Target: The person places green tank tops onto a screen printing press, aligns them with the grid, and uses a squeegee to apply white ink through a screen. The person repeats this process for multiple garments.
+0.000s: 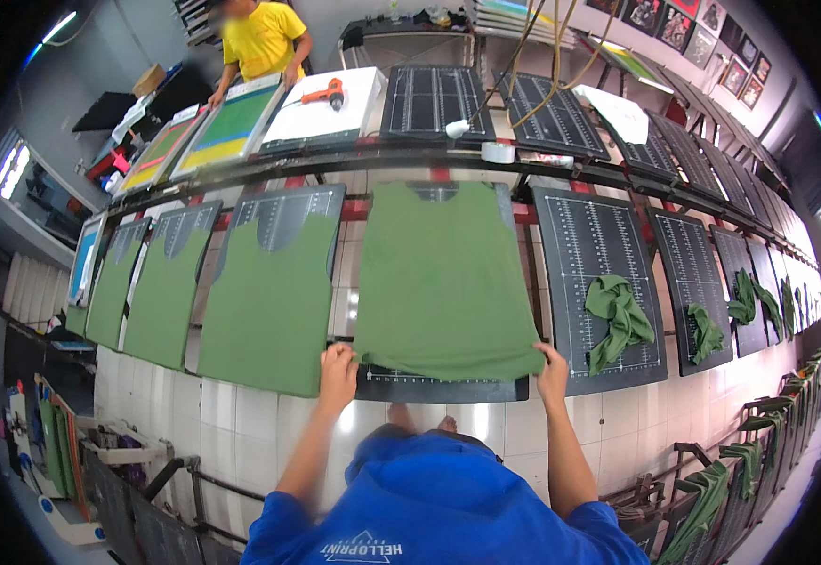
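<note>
A green fabric panel (pixel 443 273), cut like a shirt body, lies over a black printing board (pixel 448 390) with white ruled markings. Its near hem sags slightly between my two hands, leaving the board's near end bare. My left hand (pixel 339 375) is closed on the left corner of this hem, while my right hand (pixel 552 373) pinches the right one. Left of it, another green panel (pixel 269 306) lies spread flat on its own board. On the board to my right (pixel 566 254) rests a crumpled green cloth piece (pixel 620 320).
More boards with green panels (pixel 161 292) run to the left. Bunched green pieces (pixel 705 334) lie on boards to the right. Across a dark rail stand printing screens (pixel 232 122), an orange drill (pixel 324 92) and a tape roll (pixel 498 153). A person in a yellow shirt (pixel 262 42) handles a screen.
</note>
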Demonstrator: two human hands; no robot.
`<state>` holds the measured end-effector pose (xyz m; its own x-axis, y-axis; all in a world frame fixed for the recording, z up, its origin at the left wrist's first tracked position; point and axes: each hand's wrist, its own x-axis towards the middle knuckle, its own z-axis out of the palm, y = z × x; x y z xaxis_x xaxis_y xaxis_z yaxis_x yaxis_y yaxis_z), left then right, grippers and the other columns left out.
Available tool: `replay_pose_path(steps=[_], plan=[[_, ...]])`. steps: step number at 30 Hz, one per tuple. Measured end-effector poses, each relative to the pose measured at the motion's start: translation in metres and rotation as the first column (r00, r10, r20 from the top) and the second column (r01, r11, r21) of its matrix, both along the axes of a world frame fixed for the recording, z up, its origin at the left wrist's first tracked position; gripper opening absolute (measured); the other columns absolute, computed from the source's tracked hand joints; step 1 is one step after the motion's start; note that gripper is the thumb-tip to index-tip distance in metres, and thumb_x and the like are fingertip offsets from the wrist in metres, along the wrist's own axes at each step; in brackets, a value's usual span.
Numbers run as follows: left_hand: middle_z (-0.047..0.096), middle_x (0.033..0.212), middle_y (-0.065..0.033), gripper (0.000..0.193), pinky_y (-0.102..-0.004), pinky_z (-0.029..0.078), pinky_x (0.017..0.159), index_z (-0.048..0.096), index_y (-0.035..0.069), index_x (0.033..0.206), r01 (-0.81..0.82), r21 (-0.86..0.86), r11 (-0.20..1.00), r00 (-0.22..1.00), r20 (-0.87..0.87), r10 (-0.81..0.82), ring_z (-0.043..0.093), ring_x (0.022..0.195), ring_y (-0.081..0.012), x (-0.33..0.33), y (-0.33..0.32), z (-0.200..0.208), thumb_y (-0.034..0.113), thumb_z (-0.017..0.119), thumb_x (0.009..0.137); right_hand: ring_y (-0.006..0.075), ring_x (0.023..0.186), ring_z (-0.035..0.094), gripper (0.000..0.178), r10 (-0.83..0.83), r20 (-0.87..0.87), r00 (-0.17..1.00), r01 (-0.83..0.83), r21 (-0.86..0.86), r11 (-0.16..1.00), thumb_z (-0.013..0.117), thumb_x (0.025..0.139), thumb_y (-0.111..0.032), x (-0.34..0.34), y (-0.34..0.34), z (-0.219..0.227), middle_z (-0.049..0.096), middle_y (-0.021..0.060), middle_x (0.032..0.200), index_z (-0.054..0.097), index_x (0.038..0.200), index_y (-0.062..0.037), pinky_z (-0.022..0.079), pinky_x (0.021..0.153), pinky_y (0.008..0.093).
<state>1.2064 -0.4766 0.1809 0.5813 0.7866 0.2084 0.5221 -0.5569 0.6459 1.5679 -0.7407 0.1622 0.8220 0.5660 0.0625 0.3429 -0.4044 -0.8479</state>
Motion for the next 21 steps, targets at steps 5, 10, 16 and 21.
replay_pose_path(steps=[5, 10, 16, 21], plan=[[0.055, 0.11, -0.0199, 0.018, -0.0453, 0.042, 0.093, 0.063, -0.003, 0.101, -0.015, -0.146, 0.989, 0.99, -0.143, -0.006, 0.051, 0.106, -0.0384, -0.063, -0.083, -0.013, 0.001, 0.06, 0.084, 0.0241, 0.096, 0.07, 0.021, 0.08, -0.039, 0.996, -0.083, -0.093, 0.992, 0.06, 0.089, -0.002, -0.054, -0.092, -0.024, 0.073, 0.0156, 0.102, 0.071, 0.107, -0.0005, 0.052, 0.084, 0.0323], [0.059, 0.109, -0.0228, 0.02, -0.048, 0.043, 0.092, 0.065, -0.002, 0.101, -0.103, -0.292, 0.951, 0.945, -0.328, 0.002, 0.053, 0.106, -0.0407, -0.098, -0.131, -0.025, 0.011, 0.06, 0.087, 0.0262, 0.087, 0.068, 0.023, 0.181, -0.193, 0.964, -0.232, -0.283, 0.931, 0.061, 0.088, -0.001, -0.092, -0.146, -0.007, 0.071, 0.0155, 0.095, 0.074, 0.106, -0.0071, 0.053, 0.077, 0.0345], [0.064, 0.096, -0.022, 0.019, -0.0505, 0.047, 0.08, 0.067, 0.002, 0.096, -0.098, -0.448, 0.888, 0.784, -0.585, -0.209, 0.059, 0.093, -0.0412, -0.084, -0.108, 0.0, 0.02, 0.061, 0.094, 0.0294, 0.08, 0.07, 0.019, 0.292, -0.366, 0.884, -0.467, -0.641, 0.61, 0.064, 0.089, -0.016, -0.056, -0.131, 0.003, 0.072, 0.0139, 0.09, 0.076, 0.104, -0.0141, 0.054, 0.075, 0.0374], [0.066, 0.091, -0.024, 0.032, -0.0501, 0.049, 0.077, 0.064, 0.0, 0.097, 0.053, -0.581, 0.812, 0.915, -0.297, -0.272, 0.061, 0.093, -0.0426, 0.051, 0.013, 0.029, 0.031, 0.056, 0.098, 0.0363, 0.08, 0.069, 0.02, 0.324, 0.108, 0.94, -0.263, -0.374, 0.889, 0.063, 0.091, -0.017, 0.023, 0.027, 0.035, 0.07, 0.0194, 0.088, 0.068, 0.1, -0.0002, 0.053, 0.072, 0.0424]])
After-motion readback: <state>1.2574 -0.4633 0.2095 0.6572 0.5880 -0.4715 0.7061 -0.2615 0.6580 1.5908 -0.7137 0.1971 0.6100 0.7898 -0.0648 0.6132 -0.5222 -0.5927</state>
